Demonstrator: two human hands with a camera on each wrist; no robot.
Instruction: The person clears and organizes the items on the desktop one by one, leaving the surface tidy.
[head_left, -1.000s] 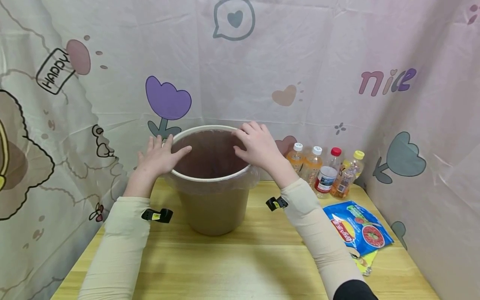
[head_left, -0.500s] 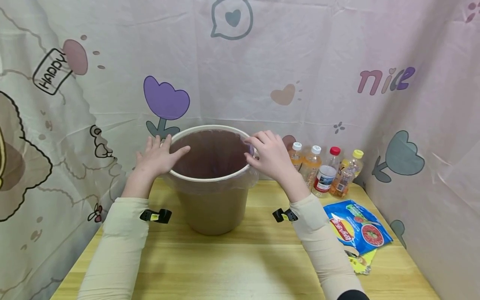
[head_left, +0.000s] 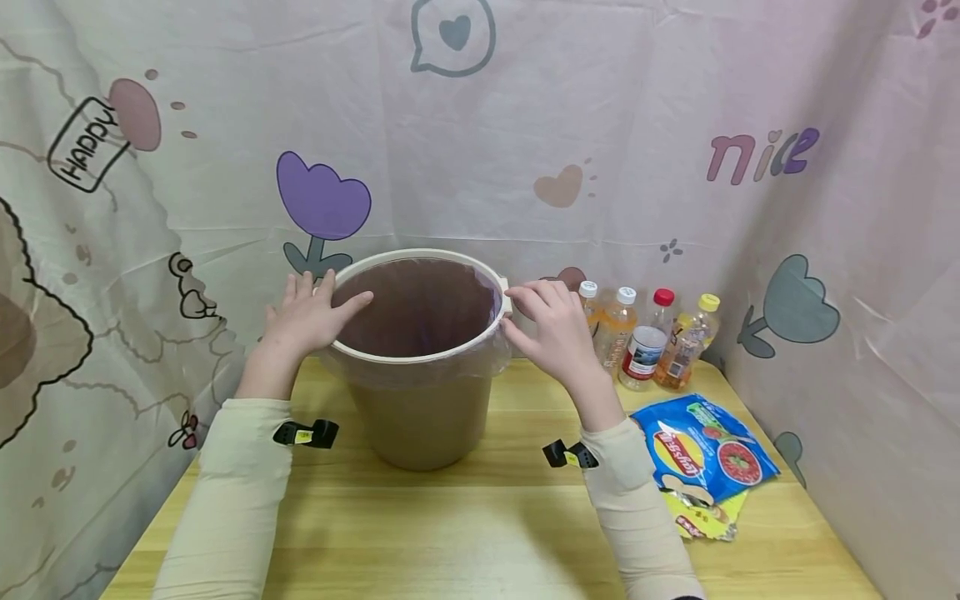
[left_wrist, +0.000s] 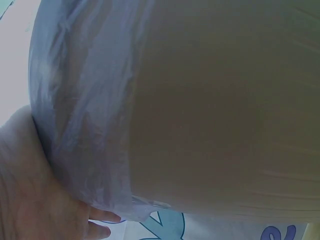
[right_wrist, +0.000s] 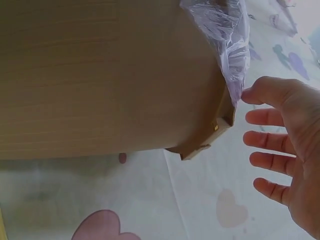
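Bin [head_left: 420, 425] on wooden table [head_left: 420, 533], patterned backdrop [head_left: 465, 158]

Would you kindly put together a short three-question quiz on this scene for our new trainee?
1. Multiple choice: where is the plastic bag?
A) Folded out over the rim of the bin
B) Entirely inside the bin
C) Beside the bin

2. True or false: of the blue packet and the yellow packet, the yellow one is on top.

3. Fill in: in the right wrist view, the digit of the right hand closest to the bag is the ____.

Key: 1. A; 2. False, blue overlaps yellow; 3. thumb.
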